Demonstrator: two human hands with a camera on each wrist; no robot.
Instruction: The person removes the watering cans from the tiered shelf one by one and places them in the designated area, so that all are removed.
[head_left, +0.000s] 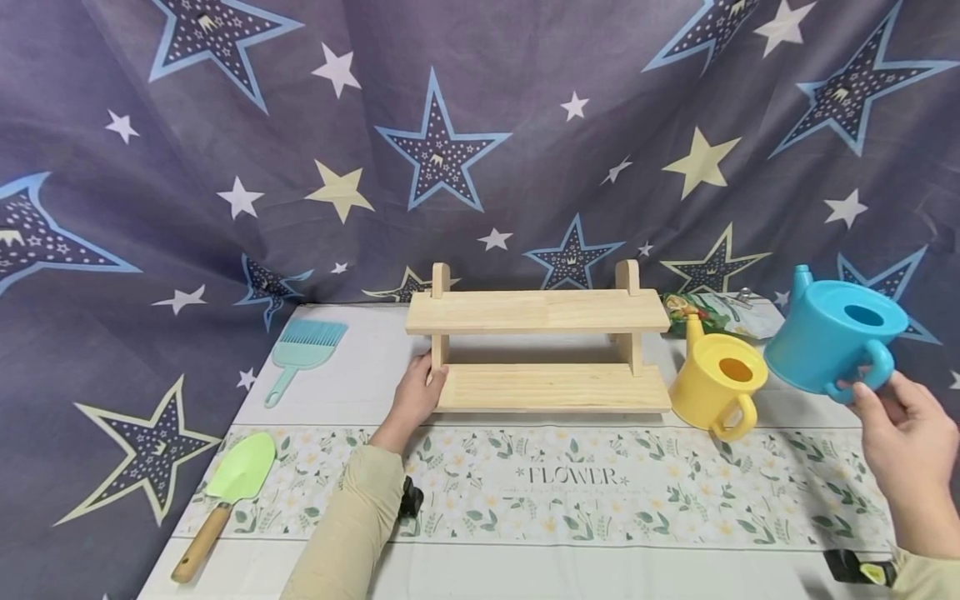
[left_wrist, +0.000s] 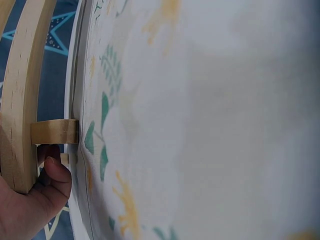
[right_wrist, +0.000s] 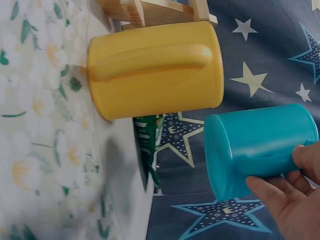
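Note:
My right hand (head_left: 907, 442) grips the handle of a blue watering can (head_left: 821, 337), holding it up above the table at the right. The right wrist view shows the blue can (right_wrist: 260, 145) tipped sideways by the camera angle, its base apart from the table. A yellow watering can (head_left: 712, 392) stands on the table beside the right end of a two-tier wooden shelf (head_left: 551, 390). At the shelf's left end, my left hand (head_left: 417, 393) holds the lower board, thumb on its front corner. In the left wrist view, curled fingers (left_wrist: 57, 175) reach round the board's edge.
A light-blue brush (head_left: 306, 346) lies at the table's back left. Nearer the front left is a green trowel (head_left: 243, 467) with a wooden handle. A green printed packet (head_left: 723, 315) with a clip lies behind the yellow can. A star-patterned curtain (head_left: 480, 100) hangs behind the table.

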